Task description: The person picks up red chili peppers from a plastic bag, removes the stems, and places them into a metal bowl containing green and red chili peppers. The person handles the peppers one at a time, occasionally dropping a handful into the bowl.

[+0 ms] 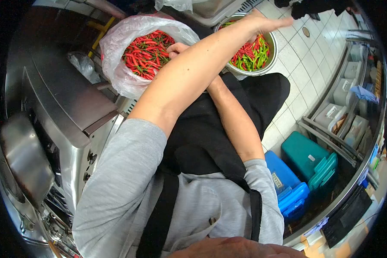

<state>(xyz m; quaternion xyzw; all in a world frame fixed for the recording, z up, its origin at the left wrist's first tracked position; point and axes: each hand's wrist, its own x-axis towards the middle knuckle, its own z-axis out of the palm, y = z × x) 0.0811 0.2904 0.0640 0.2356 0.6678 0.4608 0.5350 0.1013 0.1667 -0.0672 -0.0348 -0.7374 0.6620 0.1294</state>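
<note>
- While crossed at the forearms (198, 62), holds the right hand (178, 47) against red chillies (144, 56) heaped in a gaping plastic bag (112, 53), with fingers partly curled; cannot tell if gripping any.
- Holds the left hand (270, 24) over the edge of a metal bowl (273, 47), with at least one finger stretched out; cannot tell, through blur, if pinching anything.
- Shows red and green chillies (256, 58) inside that bowl.
- Expect each chilli to be light, firm but slightly bendy, smooth and rather slippery, apt to bruise or snap under a squeeze.
- Best pinched near the stem, between thumb and fingertip.
</note>
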